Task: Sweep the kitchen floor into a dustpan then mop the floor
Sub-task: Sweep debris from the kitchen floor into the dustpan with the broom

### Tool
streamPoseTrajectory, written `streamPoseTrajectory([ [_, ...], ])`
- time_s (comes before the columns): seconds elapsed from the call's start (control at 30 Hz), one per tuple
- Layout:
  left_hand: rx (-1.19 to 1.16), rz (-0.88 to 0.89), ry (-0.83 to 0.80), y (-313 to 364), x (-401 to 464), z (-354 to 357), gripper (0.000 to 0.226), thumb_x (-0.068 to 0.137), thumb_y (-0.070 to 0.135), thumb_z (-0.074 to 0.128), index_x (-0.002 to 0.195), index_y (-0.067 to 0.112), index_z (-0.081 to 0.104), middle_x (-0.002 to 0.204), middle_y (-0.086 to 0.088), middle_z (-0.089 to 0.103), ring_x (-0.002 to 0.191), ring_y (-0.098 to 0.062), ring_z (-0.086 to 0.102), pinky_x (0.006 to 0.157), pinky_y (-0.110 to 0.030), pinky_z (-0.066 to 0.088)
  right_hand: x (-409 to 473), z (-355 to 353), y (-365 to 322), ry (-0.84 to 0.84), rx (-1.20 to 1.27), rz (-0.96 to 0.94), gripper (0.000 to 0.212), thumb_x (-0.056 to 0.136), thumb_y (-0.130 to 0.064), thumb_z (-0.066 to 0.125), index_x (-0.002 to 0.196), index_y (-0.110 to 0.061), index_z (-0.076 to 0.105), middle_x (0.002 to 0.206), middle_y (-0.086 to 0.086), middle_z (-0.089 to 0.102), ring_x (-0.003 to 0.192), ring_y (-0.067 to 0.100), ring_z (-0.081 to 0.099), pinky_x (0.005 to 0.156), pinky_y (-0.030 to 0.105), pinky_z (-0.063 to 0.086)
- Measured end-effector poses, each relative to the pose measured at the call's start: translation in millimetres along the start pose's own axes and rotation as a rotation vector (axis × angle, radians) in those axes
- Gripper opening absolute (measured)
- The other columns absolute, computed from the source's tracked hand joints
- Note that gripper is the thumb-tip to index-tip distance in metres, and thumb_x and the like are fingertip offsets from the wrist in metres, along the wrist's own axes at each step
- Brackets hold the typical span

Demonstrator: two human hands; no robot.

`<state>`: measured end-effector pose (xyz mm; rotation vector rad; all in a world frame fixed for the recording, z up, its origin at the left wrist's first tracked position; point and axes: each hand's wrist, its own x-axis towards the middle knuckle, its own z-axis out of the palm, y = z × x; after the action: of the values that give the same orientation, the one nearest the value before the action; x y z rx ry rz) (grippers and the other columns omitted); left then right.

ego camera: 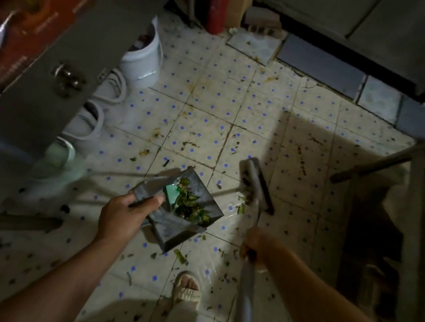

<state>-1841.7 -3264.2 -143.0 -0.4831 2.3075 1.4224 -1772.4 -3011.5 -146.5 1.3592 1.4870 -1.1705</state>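
My left hand (122,214) grips the handle of a grey metal dustpan (174,234), held low over the tiled floor (236,106). Green vegetable scraps (190,206) and a teal shard lie inside the pan. My right hand (256,244) grips the grey broom handle (243,305). The broom head (255,184) sits on the floor just right of the pan's open side, with a few green bits beside it. Small dark and green scraps are scattered across the tiles around the pan.
A steel counter (69,53) with a round knob runs along the left, with white buckets (143,57) under it. A red extinguisher (218,7) stands at the back. Steel cabinets and a raised step (320,65) fill the right back. A wooden pole (391,158) leans at right. My sandalled foot (187,287) is below the pan.
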Motion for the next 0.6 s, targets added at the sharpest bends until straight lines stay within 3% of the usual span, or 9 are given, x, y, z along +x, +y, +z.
streamPoseTrajectory([
  [0.1,-0.003,-0.022,0.020,-18,-10,-20,0.047,0.056,0.060,0.072,0.078,0.018,0.073,0.078,-0.001,0.072,0.084,-0.023,0.066,0.079,-0.038,0.051,-10,51,13,-0.096,0.156,0.102,0.032,0.101,-0.015,0.031,0.074,-0.002,0.044,0.033,0.005,0.042,0.035,0.014,0.037,0.033,0.011,0.030],
  [0.17,-0.010,-0.046,0.030,-31,-19,-36,0.060,0.046,0.068,0.064,0.078,0.018,0.073,0.079,0.000,0.072,0.084,-0.022,0.066,0.080,-0.039,0.052,-20,78,20,-0.121,0.152,0.081,0.028,0.101,-0.017,0.031,0.085,0.000,0.046,0.029,0.004,0.040,0.030,0.014,0.037,0.034,0.010,0.031],
  [0.27,-0.067,-0.053,0.041,-47,-36,-57,0.056,0.050,0.062,0.070,0.084,0.018,0.074,0.081,0.002,0.072,0.086,-0.020,0.066,0.080,-0.036,0.052,-37,106,28,-0.131,0.168,0.036,0.025,0.100,-0.017,0.033,0.081,-0.004,0.044,0.042,0.004,0.043,0.042,0.016,0.038,0.043,0.023,0.036],
  [0.4,-0.054,-0.033,0.066,-66,-57,-79,0.025,0.074,0.038,0.077,0.082,0.014,0.073,0.072,0.000,0.069,0.085,-0.024,0.066,0.072,-0.030,0.047,-57,124,40,-0.059,0.106,-0.047,0.032,0.100,-0.010,0.033,0.072,0.000,0.044,0.028,0.006,0.040,0.021,0.016,0.040,0.033,0.018,0.035],
  [0.5,-0.041,-0.019,0.055,-79,-71,-93,0.033,0.068,0.044,0.078,0.084,0.016,0.075,0.077,0.001,0.072,0.084,-0.022,0.068,0.078,-0.036,0.052,-77,131,60,0.000,0.100,-0.132,0.030,0.097,0.002,0.030,0.070,-0.001,0.043,0.034,0.010,0.041,0.021,0.017,0.039,0.027,0.012,0.031],
  [0.6,-0.025,-0.003,0.044,-88,-86,-105,0.037,0.066,0.048,0.077,0.083,0.015,0.075,0.078,0.000,0.072,0.084,-0.021,0.067,0.074,-0.033,0.051,-95,130,86,0.059,0.183,-0.165,0.033,0.100,-0.006,0.031,0.069,-0.002,0.041,0.040,0.010,0.039,0.029,0.019,0.038,0.027,0.011,0.029],
])
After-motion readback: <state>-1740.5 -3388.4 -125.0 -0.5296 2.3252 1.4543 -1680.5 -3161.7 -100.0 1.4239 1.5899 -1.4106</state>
